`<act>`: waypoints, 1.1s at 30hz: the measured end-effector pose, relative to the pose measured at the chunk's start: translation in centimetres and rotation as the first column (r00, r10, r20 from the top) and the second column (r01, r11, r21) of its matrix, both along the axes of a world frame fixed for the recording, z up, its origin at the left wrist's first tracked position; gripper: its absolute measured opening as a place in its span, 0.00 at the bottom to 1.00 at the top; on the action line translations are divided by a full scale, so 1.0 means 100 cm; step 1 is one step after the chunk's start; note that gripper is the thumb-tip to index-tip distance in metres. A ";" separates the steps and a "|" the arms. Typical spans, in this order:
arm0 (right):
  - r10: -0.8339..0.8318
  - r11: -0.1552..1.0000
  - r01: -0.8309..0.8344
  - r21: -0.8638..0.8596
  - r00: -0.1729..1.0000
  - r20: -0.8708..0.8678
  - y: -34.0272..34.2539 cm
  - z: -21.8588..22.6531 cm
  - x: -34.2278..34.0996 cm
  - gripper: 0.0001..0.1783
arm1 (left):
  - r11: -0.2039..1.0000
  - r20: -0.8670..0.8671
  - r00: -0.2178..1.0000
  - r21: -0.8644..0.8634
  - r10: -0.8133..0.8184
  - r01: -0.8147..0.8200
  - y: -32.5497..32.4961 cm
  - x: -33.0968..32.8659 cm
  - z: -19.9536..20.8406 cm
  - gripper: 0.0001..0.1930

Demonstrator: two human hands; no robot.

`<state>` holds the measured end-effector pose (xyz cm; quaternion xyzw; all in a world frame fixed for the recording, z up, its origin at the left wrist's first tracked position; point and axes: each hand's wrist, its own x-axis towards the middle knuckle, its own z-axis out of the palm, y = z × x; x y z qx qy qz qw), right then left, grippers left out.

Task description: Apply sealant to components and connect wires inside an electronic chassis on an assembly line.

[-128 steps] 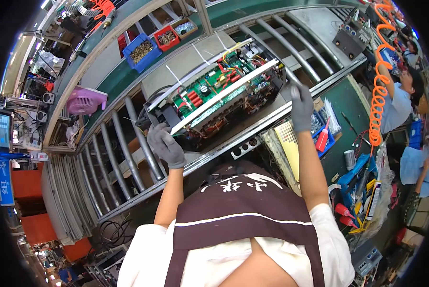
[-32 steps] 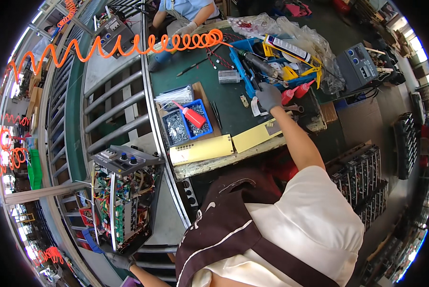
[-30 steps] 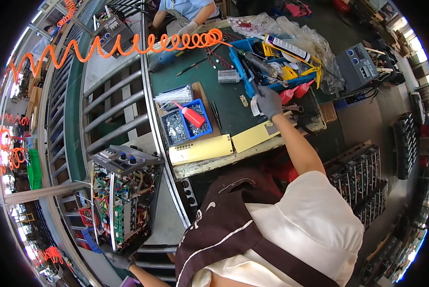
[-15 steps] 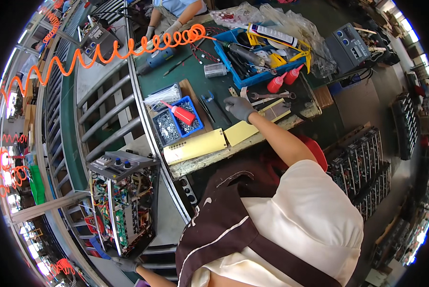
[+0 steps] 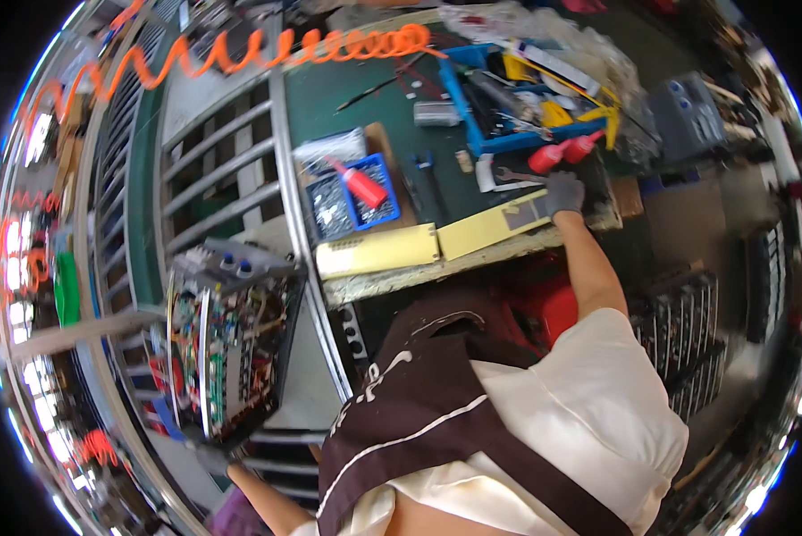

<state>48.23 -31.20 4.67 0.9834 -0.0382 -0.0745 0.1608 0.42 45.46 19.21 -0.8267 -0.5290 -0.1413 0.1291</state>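
My right hand [image 5: 565, 195], in a grey glove, is at the bench's right front, fingers curled over one end of a combination wrench [image 5: 519, 177]. The wrench's other end points left, beside a white piece of tape [image 5: 485, 173]. Just below the hand lies a yellow strip [image 5: 490, 227] with a grey patch. My left hand [image 5: 211, 458], also gloved, is at the lower end of an opened electronic unit [image 5: 231, 357] with exposed boards and a grey knobbed panel; its fingers are hidden. Two red bottles [image 5: 562, 154] lie just above my right hand.
A blue tool crate [image 5: 472, 98] sits at the back of the bench. Blue bins of screws [image 5: 387, 210] hold a red squeeze bottle [image 5: 363, 189]. An orange coiled hose [image 5: 329, 45] hangs across the top. Racked units [image 5: 687, 330] stand at right; a roller conveyor [image 5: 226, 188] runs at left.
My right hand has moved right, from beside the wrench's left end to its right end. The left hand stays by the unit. The whole view has shifted somewhat.
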 end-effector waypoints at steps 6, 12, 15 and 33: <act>0.270 0.941 -0.286 0.182 0.957 0.110 -0.018 -0.014 0.002 0.07 | 0.935 0.320 0.887 -0.014 -0.332 0.355 -0.078 0.117 0.070 0.11; 0.381 0.925 -0.381 0.005 0.924 0.014 -0.001 0.009 0.001 0.15 | 0.670 0.190 0.644 0.158 -0.741 0.725 -0.138 0.197 0.066 0.11; 0.369 0.925 -0.375 -0.063 0.926 -0.082 0.012 0.024 -0.003 0.13 | 0.642 0.303 0.586 0.135 -0.752 0.755 -0.150 0.223 0.042 0.14; 0.239 0.967 -0.246 0.062 0.965 0.105 -0.012 -0.048 0.017 0.08 | 0.657 0.550 0.592 -0.099 -0.590 0.747 -0.162 0.250 0.057 0.15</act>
